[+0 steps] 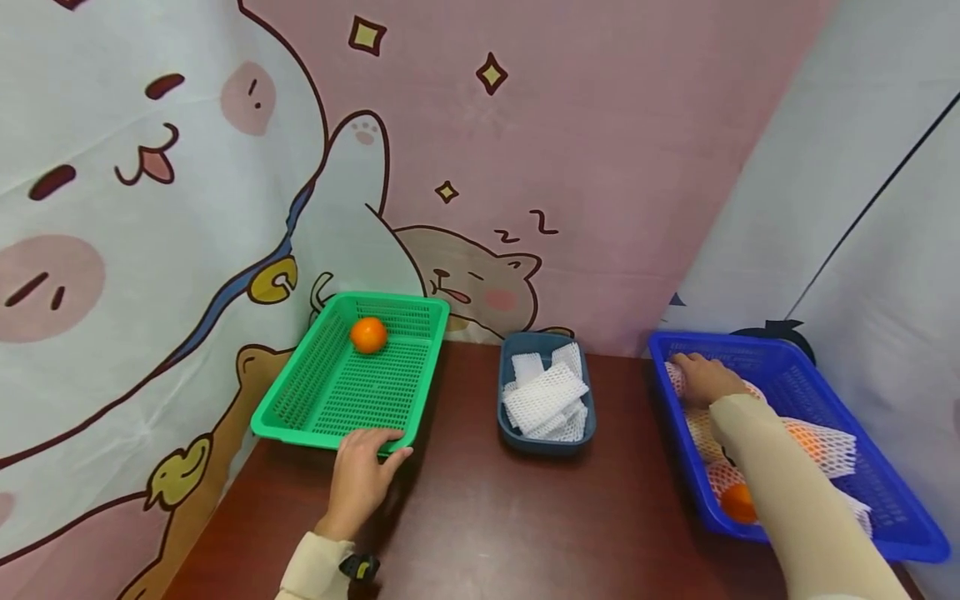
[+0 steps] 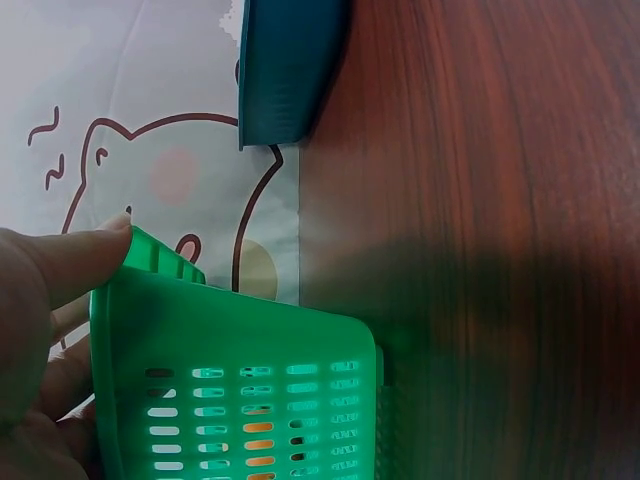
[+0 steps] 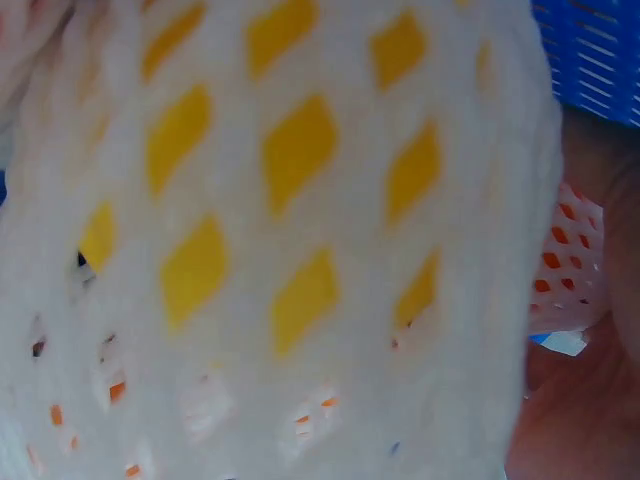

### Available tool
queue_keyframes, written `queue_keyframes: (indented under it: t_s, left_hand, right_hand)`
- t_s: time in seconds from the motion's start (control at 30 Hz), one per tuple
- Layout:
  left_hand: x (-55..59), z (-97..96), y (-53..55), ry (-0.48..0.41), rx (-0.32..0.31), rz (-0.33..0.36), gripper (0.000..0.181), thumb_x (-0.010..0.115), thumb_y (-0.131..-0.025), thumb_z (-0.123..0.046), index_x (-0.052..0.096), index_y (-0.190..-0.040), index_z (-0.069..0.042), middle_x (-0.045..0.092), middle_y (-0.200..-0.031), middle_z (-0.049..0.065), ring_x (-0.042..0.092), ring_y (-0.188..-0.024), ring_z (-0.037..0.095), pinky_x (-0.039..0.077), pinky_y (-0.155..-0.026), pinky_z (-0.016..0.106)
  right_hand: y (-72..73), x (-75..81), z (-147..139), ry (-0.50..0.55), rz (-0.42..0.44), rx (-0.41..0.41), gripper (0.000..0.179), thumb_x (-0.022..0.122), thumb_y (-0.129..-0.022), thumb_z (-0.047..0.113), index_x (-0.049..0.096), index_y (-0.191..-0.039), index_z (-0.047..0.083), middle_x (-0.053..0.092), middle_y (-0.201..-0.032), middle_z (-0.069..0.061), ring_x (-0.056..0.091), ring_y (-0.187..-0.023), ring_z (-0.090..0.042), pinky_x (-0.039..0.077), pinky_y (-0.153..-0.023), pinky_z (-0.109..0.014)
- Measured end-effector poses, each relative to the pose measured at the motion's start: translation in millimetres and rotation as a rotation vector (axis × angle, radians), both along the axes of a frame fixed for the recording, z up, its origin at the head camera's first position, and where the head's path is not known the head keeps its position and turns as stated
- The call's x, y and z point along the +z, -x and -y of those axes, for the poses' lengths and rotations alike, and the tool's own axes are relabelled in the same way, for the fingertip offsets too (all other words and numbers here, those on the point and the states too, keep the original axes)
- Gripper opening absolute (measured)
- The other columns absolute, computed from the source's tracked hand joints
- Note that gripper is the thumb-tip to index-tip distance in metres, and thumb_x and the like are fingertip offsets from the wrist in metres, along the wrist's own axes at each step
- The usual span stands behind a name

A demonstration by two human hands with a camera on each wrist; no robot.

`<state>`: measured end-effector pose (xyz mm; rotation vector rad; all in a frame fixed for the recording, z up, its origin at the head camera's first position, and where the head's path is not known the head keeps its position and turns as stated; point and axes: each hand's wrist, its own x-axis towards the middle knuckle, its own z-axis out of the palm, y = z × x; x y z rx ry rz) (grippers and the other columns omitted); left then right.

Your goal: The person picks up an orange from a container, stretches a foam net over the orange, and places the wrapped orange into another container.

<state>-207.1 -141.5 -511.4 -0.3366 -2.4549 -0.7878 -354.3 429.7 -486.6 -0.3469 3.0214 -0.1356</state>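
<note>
My left hand (image 1: 362, 475) grips the near rim of a green basket (image 1: 262, 423), the thumb (image 2: 100, 250) lying at the rim in the left wrist view. One bare orange (image 1: 368, 335) sits towards the back of that basket. Reaching into a blue basket (image 1: 896, 542), my right hand (image 1: 708, 382) holds an orange-red fruit in a pinkish foam net (image 3: 566, 265) by the left wall; fingers and sleeve hide part of it. A yellow fruit in a white foam net (image 3: 300, 150) fills most of the right wrist view. Other netted fruits and a bare orange (image 1: 738, 503) lie under the forearm.
Between the baskets stands a small dark blue-grey bin (image 1: 547, 446) with several white foam nets (image 1: 546, 400) inside. All three containers stand on a dark brown table (image 1: 480, 533). A cloth with cartoon animals (image 1: 600, 150) hangs behind.
</note>
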Motion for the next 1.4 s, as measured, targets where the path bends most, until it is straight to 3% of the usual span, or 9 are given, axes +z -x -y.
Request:
queue_keyframes:
  t_s: [0.13, 0.27, 0.43, 0.73, 0.9, 1.03, 1.2, 1.3, 1.4]
  left_hand:
    - [2.0, -0.5, 0.8, 0.004, -0.010, 0.030, 0.027, 0.085, -0.075, -0.019, 0.076, -0.099, -0.010, 0.072, -0.094, 0.002, 0.063, -0.092, 0.027, 0.040, -0.095, 0.051]
    - [1.8, -0.6, 1.7, 0.000, -0.021, 0.028, 0.028, 0.085, -0.075, -0.018, 0.076, -0.100, -0.010, 0.072, -0.094, 0.004, 0.063, -0.092, 0.028, 0.040, -0.094, 0.052]
    - [0.9, 4.3, 2.0, 0.004, -0.019, -0.013, 0.029, 0.086, -0.074, -0.016, 0.076, -0.099, -0.009, 0.072, -0.093, 0.004, 0.064, -0.090, 0.028, 0.041, -0.092, 0.053]
    - [0.6, 12.2, 1.9, 0.004, 0.004, -0.019, 0.030, 0.086, -0.074, -0.017, 0.075, -0.100, -0.008, 0.072, -0.094, 0.006, 0.063, -0.092, 0.032, 0.040, -0.092, 0.055]
    - [-0.6, 11.3, 1.6, 0.004, 0.005, -0.001, 0.029, 0.086, -0.074, -0.018, 0.075, -0.100, -0.007, 0.072, -0.094, 0.006, 0.063, -0.093, 0.032, 0.040, -0.091, 0.054]
    - [-1.1, 9.2, 0.9, 0.003, 0.001, 0.001, 0.029, 0.086, -0.074, -0.017, 0.075, -0.100, -0.008, 0.072, -0.094, 0.006, 0.063, -0.093, 0.032, 0.040, -0.092, 0.053]
    - [-1.2, 6.2, 0.0, -0.001, -0.007, -0.007, 0.029, 0.086, -0.073, -0.017, 0.075, -0.099, -0.008, 0.072, -0.094, 0.006, 0.063, -0.092, 0.031, 0.040, -0.092, 0.053]
    - [-1.0, 4.0, -0.5, -0.002, -0.013, -0.003, 0.029, 0.086, -0.074, -0.018, 0.075, -0.099, -0.008, 0.072, -0.094, 0.006, 0.062, -0.092, 0.031, 0.039, -0.092, 0.053]
    - [-0.7, 1.7, -0.7, -0.004, -0.016, -0.001, 0.029, 0.086, -0.074, -0.019, 0.075, -0.099, -0.008, 0.072, -0.094, 0.006, 0.062, -0.091, 0.031, 0.039, -0.093, 0.052]
  right_hand:
    - [0.1, -6.9, -6, -0.004, 0.002, -0.018, 0.062, 0.070, -0.082, 0.030, 0.048, -0.134, 0.003, 0.051, -0.126, -0.034, 0.049, -0.105, -0.062, 0.036, -0.080, -0.076]
    - [-2.0, -6.6, -10, 0.006, 0.031, -0.048, 0.066, 0.065, -0.086, 0.034, 0.042, -0.140, 0.003, 0.044, -0.133, -0.035, 0.043, -0.110, -0.064, 0.031, -0.083, -0.079]
    - [-4.7, 9.2, 3, 0.036, 0.051, -0.063, 0.070, 0.063, -0.087, 0.024, 0.032, -0.146, 0.002, 0.030, -0.140, -0.037, 0.038, -0.115, -0.065, 0.030, -0.085, -0.079]
    - [-7.7, 31.6, 15, 0.113, 0.045, -0.085, 0.092, 0.079, -0.079, 0.029, 0.026, -0.149, 0.004, 0.022, -0.146, -0.036, 0.031, -0.120, -0.065, 0.027, -0.088, -0.079]
    - [-14.7, 45.7, 20, 0.193, -0.034, -0.056, 0.091, 0.078, -0.080, 0.024, 0.025, -0.149, -0.002, 0.026, -0.143, -0.039, 0.030, -0.122, -0.063, 0.026, -0.094, -0.075]
    - [-22.7, 69.9, 42, 0.304, -0.135, -0.041, 0.085, 0.074, -0.086, 0.023, 0.024, -0.149, -0.005, 0.030, -0.144, -0.037, 0.029, -0.127, -0.058, 0.024, -0.100, -0.070]
    - [-34.6, 100.6, 92, 0.409, -0.223, 0.004, 0.072, 0.070, -0.090, 0.019, 0.032, -0.146, -0.005, 0.035, -0.145, -0.032, 0.029, -0.132, -0.051, 0.022, -0.105, -0.064]
    - [-40.8, 104.9, 126, 0.417, -0.273, 0.074, 0.063, 0.071, -0.089, 0.017, 0.042, -0.140, -0.005, 0.042, -0.140, -0.029, 0.034, -0.130, -0.048, 0.024, -0.105, -0.061]
    - [-44.6, 95.4, 156, 0.401, -0.306, 0.143, 0.053, 0.073, -0.087, 0.017, 0.053, -0.132, -0.003, 0.051, -0.133, -0.024, 0.042, -0.124, -0.044, 0.030, -0.103, -0.057]
